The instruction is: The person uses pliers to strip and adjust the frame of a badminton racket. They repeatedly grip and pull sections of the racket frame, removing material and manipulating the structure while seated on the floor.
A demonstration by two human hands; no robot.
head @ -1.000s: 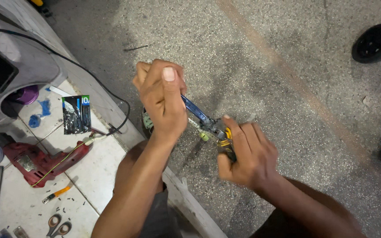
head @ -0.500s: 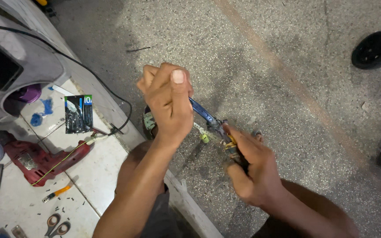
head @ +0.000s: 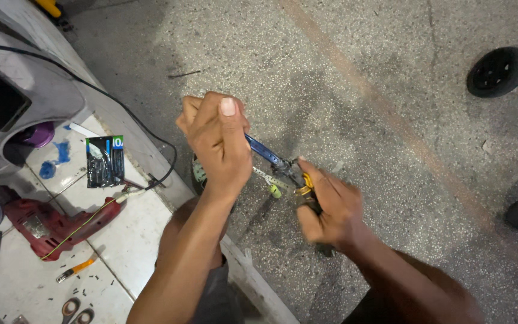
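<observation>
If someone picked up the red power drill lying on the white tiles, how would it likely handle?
The red power drill looks rigid and probably heavy for its size, given its bulky body. Lying flat on its side on the white tiled floor, it seems unlikely to roll. The thin yellow wire lying across it might snag or drag along.

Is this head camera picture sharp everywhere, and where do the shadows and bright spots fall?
Head view: the left hand and right hand look fairly sharp, the small parts between them slightly soft. The white tiles are brightest, without harsh glare. The hands cast soft shadows on the grey pavement. The corners darken, and the black wheel sits in dimmer light.
</observation>
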